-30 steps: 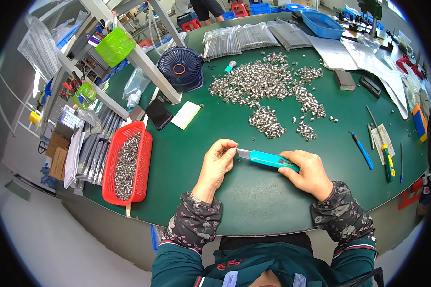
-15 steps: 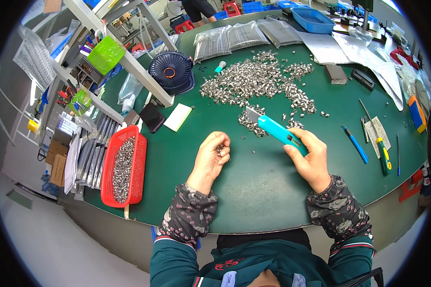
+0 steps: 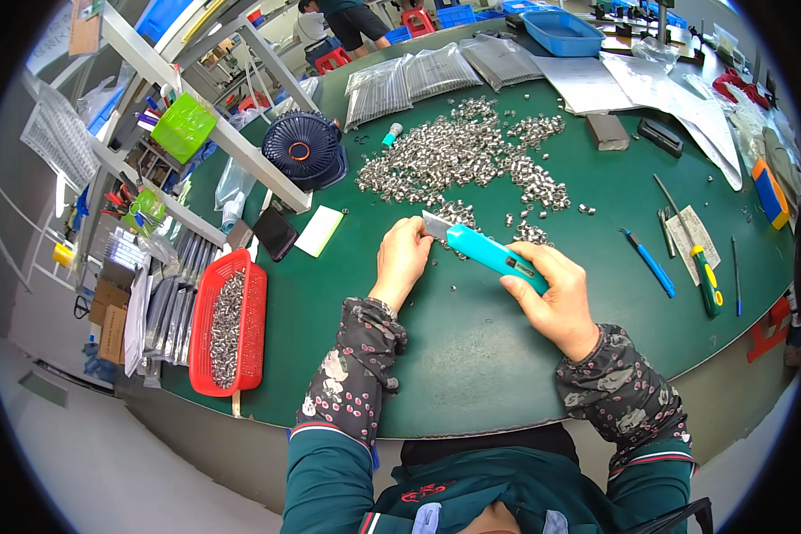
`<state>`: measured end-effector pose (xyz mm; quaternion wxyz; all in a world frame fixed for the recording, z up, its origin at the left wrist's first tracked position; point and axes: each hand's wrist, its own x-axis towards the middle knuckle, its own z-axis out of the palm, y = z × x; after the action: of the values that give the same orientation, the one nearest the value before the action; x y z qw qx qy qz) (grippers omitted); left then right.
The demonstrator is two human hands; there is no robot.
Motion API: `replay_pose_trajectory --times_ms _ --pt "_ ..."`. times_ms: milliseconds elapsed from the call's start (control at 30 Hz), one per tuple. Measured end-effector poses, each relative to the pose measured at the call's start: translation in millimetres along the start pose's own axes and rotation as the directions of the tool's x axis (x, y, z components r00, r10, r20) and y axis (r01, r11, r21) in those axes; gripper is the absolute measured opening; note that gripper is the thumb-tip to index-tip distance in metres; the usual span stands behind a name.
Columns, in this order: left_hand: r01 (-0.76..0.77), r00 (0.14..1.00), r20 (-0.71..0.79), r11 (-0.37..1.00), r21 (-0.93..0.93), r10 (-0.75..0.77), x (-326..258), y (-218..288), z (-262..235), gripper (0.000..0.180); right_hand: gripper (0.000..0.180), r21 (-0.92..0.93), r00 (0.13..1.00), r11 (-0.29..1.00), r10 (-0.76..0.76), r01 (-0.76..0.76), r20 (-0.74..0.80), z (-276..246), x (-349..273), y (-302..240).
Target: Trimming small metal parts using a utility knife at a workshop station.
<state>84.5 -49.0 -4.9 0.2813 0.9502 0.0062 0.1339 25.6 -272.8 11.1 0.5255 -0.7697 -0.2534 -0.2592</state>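
My right hand (image 3: 556, 301) is wrapped round a turquoise utility knife (image 3: 489, 253), its blade out and pointing left. At the blade's tip is my left hand (image 3: 401, 260), fingers curled in. What lies inside them is hidden now; half a second ago small metal rings showed there. A wide heap of short shiny metal rings (image 3: 440, 160) spreads over the green table (image 3: 472, 356), just beyond both hands. More of these rings fill a red plastic basket (image 3: 257, 325) at the left.
A dark blue fan (image 3: 300, 149), a phone (image 3: 275, 233) and a notepad (image 3: 319, 232) lie left. Bagged metal tubes (image 3: 440, 73) line the back. On the right are a blue-handled tool (image 3: 650, 262), a screwdriver (image 3: 707, 283) and a dark block (image 3: 606, 132). People stand far behind.
My left hand has moved up and turned over, so the rings in it no longer show. The knife has come left with my right hand, its blade now at my left fingers.
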Motion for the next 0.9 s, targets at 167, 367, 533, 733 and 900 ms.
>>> replay_pose_trajectory --times_ms 167,367,533,733,900 --pt "-0.024 1.000 -0.013 0.999 -0.036 0.023 2.6 -8.5 2.8 0.012 0.029 0.009 1.000 1.000 -0.002 0.002 0.000 0.6 2.2 0.0" --pt "-0.115 0.992 -0.047 0.993 0.000 0.115 1.7 -13.5 1.1 0.010 0.028 0.008 1.000 1.000 -0.006 0.006 0.029 4.2 3.2 -0.4" --pt "-0.150 0.985 -0.102 0.983 -0.103 0.140 -3.7 -15.1 3.4 0.014 0.028 -0.016 0.999 1.000 0.007 -0.006 0.032 2.8 -1.2 -2.8" --pt "0.377 0.925 0.350 0.248 -0.892 -0.149 -44.9 -2.1 -40.4 0.007 0.028 -0.007 0.996 1.000 0.025 -0.025 0.089 5.0 -2.7 -3.1" --pt "0.352 0.922 0.365 -0.113 -0.929 -0.126 -71.2 -8.2 -48.7 0.007 0.027 -0.040 0.970 0.999 0.032 -0.023 0.240 8.2 -3.6 -1.0"
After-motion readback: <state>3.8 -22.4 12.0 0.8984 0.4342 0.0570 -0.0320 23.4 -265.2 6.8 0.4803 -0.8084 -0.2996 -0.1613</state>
